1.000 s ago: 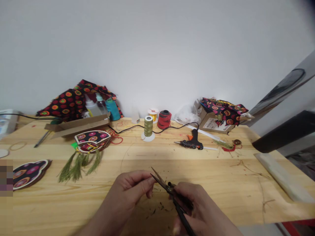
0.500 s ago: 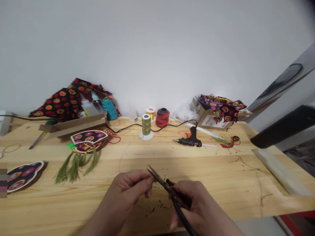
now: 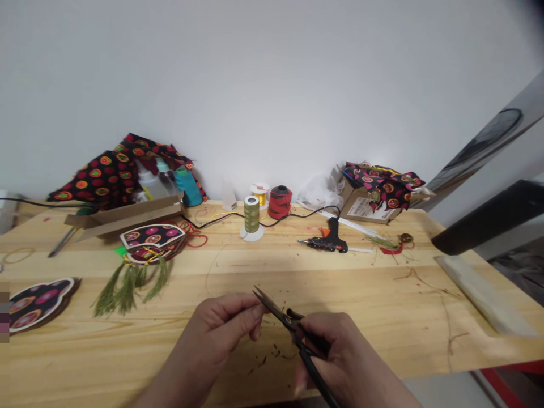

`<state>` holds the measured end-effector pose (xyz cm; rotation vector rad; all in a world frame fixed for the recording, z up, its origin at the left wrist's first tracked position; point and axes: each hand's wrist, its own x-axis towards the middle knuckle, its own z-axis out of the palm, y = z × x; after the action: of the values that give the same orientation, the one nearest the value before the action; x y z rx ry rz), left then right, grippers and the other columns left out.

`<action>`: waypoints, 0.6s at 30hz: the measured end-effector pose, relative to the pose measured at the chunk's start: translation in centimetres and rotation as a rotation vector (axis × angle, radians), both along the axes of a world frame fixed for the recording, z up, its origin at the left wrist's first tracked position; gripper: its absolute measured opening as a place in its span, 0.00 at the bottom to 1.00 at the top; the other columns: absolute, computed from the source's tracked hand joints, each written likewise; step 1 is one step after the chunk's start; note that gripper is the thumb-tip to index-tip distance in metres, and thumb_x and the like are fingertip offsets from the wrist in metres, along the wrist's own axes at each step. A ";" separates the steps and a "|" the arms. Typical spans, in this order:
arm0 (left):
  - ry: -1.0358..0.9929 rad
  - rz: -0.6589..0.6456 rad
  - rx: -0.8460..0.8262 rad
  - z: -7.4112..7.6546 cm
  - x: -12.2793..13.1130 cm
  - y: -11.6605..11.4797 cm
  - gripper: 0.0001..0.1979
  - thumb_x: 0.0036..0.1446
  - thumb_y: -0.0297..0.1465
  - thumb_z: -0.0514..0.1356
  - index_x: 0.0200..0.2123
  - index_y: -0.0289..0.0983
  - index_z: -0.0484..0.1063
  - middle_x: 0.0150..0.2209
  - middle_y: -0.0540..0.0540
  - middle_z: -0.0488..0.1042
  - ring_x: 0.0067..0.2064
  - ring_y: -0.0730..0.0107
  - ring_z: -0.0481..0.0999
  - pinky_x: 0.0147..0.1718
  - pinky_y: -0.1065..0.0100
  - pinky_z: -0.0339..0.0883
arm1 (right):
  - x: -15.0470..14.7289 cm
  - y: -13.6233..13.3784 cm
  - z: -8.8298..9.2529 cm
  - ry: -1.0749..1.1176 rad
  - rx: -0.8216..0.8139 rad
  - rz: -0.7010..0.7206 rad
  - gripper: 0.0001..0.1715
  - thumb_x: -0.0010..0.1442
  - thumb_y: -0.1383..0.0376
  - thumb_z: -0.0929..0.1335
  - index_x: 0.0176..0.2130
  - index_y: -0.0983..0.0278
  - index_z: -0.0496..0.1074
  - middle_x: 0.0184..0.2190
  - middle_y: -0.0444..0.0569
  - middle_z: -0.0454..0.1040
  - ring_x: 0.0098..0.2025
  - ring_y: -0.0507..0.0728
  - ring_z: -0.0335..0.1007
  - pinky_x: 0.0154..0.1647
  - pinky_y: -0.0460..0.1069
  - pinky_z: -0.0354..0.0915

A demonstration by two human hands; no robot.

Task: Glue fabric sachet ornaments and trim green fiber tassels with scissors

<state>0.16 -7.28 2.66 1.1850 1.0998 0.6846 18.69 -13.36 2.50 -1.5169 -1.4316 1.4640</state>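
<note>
My right hand grips a pair of black-handled scissors, its narrow blades slightly apart and pointing up and left. The blade tips are close to the fingertips of my left hand. That hand is closed in a pinch, and whatever it holds is too small or hidden to make out. A small dark curled piece shows beside the blades; I cannot tell what it is. Dark scraps lie scattered on the wooden table below my hands.
Behind my hands stand a green thread spool and a red thread spool. A black glue gun lies right of them. Tasselled fabric pieces are on the left, before an open cardboard box. Another box holds patterned fabric.
My view has shifted very slightly. Both hands and the scissors stay in almost the same position.
</note>
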 end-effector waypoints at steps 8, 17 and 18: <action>0.001 0.012 0.005 -0.3 -0.1 0.0 0.10 0.50 0.36 0.63 0.21 0.38 0.77 0.18 0.53 0.66 0.24 0.73 0.60 0.25 0.71 0.52 | 0.1 0.2 0.4 0.086 -0.011 0.002 0.05 0.47 0.72 0.69 0.22 0.66 0.75 0.18 0.38 0.63 0.23 0.47 0.54 0.21 0.41 0.50; 0.040 0.105 0.002 -0.5 -0.3 0.1 0.08 0.48 0.36 0.65 0.23 0.39 0.80 0.20 0.53 0.70 0.23 0.75 0.61 0.23 0.73 0.54 | 1.3 0.2 -2.0 0.226 -0.033 -0.023 0.19 0.47 0.53 0.74 0.27 0.67 0.74 0.16 0.37 0.60 0.19 0.45 0.49 0.19 0.42 0.47; 0.033 0.111 0.013 -0.4 -0.3 0.1 0.07 0.48 0.36 0.65 0.24 0.40 0.80 0.23 0.52 0.73 0.25 0.73 0.66 0.26 0.73 0.57 | 1.4 0.2 -2.3 0.263 -0.040 -0.017 0.23 0.47 0.49 0.73 0.29 0.68 0.74 0.16 0.36 0.59 0.18 0.44 0.48 0.18 0.42 0.45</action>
<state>-0.18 -7.14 2.26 1.1557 1.1973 0.7611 20.05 -13.17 0.17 -1.3002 -1.2369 1.6219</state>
